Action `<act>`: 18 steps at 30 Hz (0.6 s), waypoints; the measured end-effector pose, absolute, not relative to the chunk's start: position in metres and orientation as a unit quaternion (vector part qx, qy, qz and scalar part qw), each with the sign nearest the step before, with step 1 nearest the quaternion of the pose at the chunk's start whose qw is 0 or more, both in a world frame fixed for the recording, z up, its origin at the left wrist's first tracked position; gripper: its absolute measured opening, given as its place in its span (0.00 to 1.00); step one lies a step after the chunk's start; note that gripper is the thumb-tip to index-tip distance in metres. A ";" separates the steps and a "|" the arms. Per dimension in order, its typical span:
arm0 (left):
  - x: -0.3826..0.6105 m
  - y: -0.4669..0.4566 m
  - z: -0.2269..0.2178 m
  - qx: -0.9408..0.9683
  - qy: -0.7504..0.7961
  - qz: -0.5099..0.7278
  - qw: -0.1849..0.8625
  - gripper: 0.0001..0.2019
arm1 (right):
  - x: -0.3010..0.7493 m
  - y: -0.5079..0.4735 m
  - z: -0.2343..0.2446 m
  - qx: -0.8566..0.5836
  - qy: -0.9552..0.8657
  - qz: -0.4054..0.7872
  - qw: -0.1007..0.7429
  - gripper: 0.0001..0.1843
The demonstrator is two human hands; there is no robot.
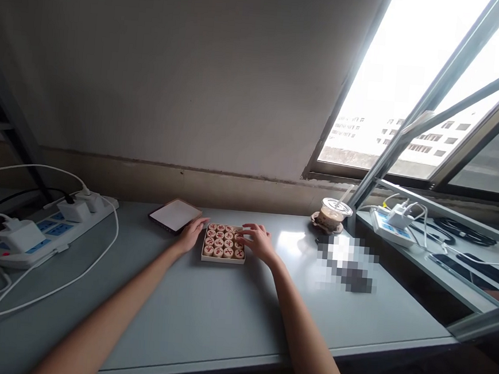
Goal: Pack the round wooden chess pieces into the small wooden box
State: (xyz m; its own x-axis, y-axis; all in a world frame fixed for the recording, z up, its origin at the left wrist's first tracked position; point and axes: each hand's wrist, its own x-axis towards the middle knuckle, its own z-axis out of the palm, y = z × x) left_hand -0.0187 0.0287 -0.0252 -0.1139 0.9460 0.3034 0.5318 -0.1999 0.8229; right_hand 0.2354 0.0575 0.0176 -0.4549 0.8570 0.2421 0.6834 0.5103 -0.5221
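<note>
A small pale tray [222, 259] of round wooden chess pieces [223, 242] with red characters lies on the grey table [205, 310]. My left hand [193, 233] rests against the tray's left edge, fingers extended along it. My right hand [259, 240] lies at the tray's right side, its fingers curled over the pieces in the far right corner. Whether those fingers grip a piece is hidden.
A phone [175, 214] with a white screen lies left of the tray. A power strip [47, 230] with chargers and white cables sits far left. An iced drink cup [332, 214] stands right. Another power strip [391, 225] and cables lie on the window shelf.
</note>
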 end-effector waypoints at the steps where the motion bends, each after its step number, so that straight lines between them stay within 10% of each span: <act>1: -0.019 0.029 -0.025 0.632 0.585 0.451 0.236 0.20 | 0.235 0.058 0.018 -0.468 -0.825 0.189 0.255 0.11; 9: -0.023 0.034 -0.036 0.662 0.575 0.430 0.214 0.21 | 0.264 0.069 0.022 -0.439 -0.743 0.414 0.289 0.15; 18: -0.022 0.029 -0.032 0.666 0.612 0.399 0.152 0.22 | 0.268 0.068 0.025 -0.559 -0.724 0.216 0.341 0.09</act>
State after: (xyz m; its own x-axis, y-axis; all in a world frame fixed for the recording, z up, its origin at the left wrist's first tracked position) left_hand -0.0222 0.0291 -0.0319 -0.0667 0.9363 0.3449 0.6938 -0.2049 0.6904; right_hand 0.2678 0.0682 0.0251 -0.1411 0.9574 0.2518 0.6621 0.2803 -0.6950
